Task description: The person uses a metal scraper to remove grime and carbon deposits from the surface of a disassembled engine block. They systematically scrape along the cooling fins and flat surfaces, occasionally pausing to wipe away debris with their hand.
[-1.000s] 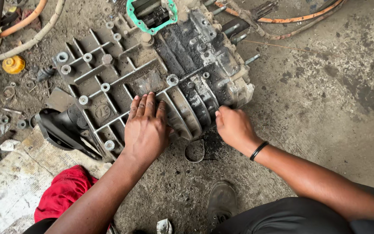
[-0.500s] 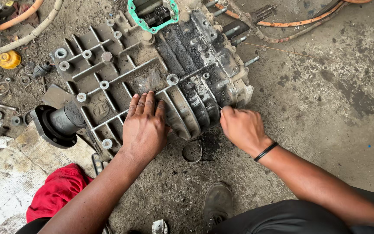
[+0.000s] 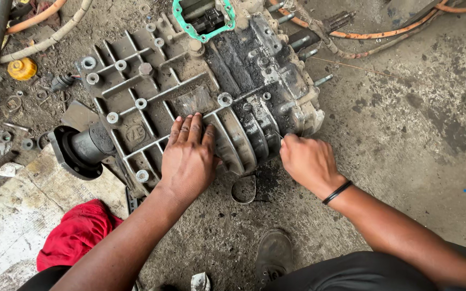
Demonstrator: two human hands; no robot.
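Oily concrete floor (image 3: 405, 134) carries the ribbed grey casing (image 3: 200, 97) in front of you. Your left hand (image 3: 189, 156) lies open and flat on the casing's near ribs, steadying it. Your right hand (image 3: 308, 161) is curled at the casing's near right corner; what it grips is hidden. A metal ring (image 3: 244, 189) lies just below the casing. You appear to be working that corner loose, which calls for firm bracing.

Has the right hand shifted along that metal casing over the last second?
Barely. The right hand remains at the casing's lower right edge, beside the ribbed end.
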